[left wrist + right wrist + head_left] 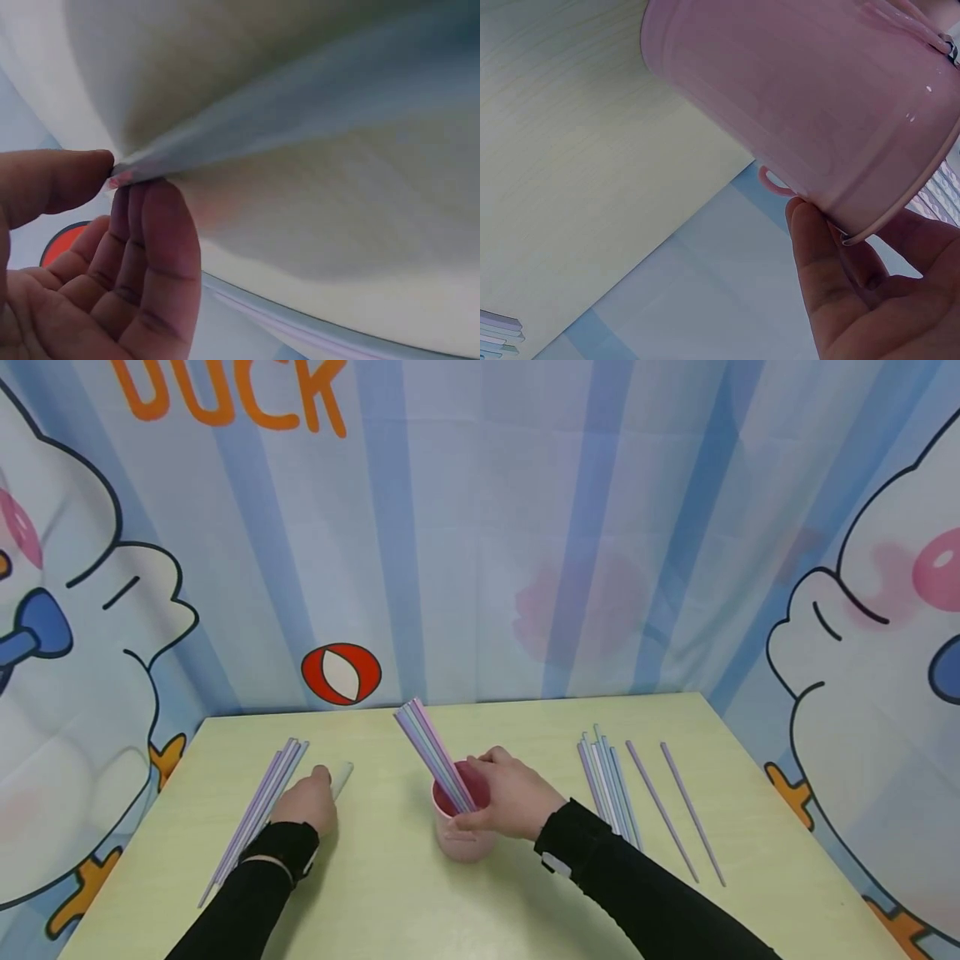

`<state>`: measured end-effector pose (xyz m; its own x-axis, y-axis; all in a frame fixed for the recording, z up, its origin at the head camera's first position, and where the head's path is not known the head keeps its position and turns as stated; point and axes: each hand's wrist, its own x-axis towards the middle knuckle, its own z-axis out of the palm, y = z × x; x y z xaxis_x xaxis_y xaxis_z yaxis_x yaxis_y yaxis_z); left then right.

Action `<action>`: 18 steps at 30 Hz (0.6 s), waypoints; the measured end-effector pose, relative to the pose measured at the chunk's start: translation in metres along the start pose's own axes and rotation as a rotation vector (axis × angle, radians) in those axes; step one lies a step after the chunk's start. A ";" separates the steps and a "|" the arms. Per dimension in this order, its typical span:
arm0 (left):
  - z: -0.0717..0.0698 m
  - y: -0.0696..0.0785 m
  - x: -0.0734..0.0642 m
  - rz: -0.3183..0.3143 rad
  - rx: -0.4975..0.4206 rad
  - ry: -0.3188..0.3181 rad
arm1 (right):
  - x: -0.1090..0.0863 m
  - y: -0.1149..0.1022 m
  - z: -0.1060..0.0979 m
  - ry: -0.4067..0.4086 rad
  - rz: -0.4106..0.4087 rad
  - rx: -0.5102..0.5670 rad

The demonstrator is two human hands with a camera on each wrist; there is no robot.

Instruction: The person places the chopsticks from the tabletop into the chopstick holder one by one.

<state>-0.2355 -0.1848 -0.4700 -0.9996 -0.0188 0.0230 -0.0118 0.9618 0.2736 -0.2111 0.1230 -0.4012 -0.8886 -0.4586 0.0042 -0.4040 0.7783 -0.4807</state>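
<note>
My left hand (306, 802) is low over the left of the table, just right of a bundle of thin lilac sticks (258, 814). Thumb and fingertips pinch the end of a long pale stick (247, 127), blurred in the left wrist view; its whitish tip shows beyond the hand in the head view. At the table's middle my right hand (510, 793) grips the rim of a pink bucket (780, 97) from its right side. Several pastel sticks (435, 752) lean leftward in the bucket, their lower ends hidden inside.
On the right lies a bundle of bluish and lilac sticks (611, 789), with two separate lilac sticks (678, 810) beside it. The pale yellow table (375, 910) ends at a striped blue cloth (480, 568) with cartoon prints, which also rises at both sides.
</note>
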 end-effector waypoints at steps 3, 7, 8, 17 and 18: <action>-0.005 0.003 0.002 0.001 -0.035 -0.016 | 0.000 0.000 0.001 -0.005 0.010 0.000; -0.016 0.008 0.006 0.030 -0.074 -0.004 | 0.000 -0.001 0.000 -0.009 0.023 -0.001; -0.020 0.010 0.008 0.041 -0.083 0.009 | 0.000 -0.001 0.000 -0.009 0.024 0.000; -0.056 0.024 0.007 0.071 -0.237 0.102 | -0.001 -0.001 -0.001 -0.004 0.027 0.006; -0.060 0.025 0.006 0.068 -0.262 0.120 | -0.001 -0.001 -0.001 -0.004 0.028 0.008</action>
<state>-0.2399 -0.1768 -0.4056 -0.9872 -0.0041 0.1592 0.0781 0.8589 0.5062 -0.2100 0.1230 -0.4001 -0.8986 -0.4385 -0.0124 -0.3774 0.7872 -0.4877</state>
